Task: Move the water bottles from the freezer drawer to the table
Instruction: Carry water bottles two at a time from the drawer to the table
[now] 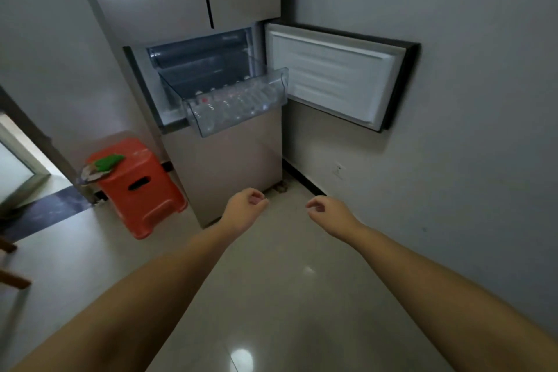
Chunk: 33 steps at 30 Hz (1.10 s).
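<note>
The task looks barely begun: the water bottles [238, 103] lie in a row inside the clear freezer drawer [271, 86], pulled out at frame centre, and no surface shows. Left hand [246, 205] and right hand [327, 213], lower centre, hold nothing, fingers loosely curled, well below the drawer

No text, brand or number can be read anywhere. The water bottles [232, 103] in the freezer drawer [241, 112] carry red marks, too blurred to make out as lettering.
</note>
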Each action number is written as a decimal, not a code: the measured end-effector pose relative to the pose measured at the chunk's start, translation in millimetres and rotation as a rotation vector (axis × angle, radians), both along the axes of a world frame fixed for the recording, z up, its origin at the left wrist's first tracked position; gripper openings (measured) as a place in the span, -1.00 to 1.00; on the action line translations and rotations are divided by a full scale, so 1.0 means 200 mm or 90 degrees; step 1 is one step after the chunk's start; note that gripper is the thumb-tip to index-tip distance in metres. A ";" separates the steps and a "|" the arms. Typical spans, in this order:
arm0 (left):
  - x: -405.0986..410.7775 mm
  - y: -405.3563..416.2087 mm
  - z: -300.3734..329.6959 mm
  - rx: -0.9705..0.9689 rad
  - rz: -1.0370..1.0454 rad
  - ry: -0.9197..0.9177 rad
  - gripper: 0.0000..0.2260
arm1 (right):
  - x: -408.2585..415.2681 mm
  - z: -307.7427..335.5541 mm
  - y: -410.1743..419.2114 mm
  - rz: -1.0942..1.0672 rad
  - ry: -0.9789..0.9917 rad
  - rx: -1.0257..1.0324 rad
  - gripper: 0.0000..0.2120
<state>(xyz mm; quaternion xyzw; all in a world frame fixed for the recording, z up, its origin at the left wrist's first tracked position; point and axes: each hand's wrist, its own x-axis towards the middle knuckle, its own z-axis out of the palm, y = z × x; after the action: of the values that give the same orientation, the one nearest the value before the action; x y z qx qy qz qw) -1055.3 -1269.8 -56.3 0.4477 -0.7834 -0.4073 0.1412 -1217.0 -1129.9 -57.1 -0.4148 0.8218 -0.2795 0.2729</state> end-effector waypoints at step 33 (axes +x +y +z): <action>-1.06 -1.95 0.32 -0.063 0.186 0.112 -0.80 | -1.06 0.24 -2.47 0.332 -0.045 -0.197 -0.78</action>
<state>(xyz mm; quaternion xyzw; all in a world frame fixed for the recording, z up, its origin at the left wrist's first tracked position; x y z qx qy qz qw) -1267.0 -1658.9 8.6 0.5118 -0.7139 -0.3809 0.2888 -1429.0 -1624.1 -8.4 -0.6385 0.6252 -0.3360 0.2974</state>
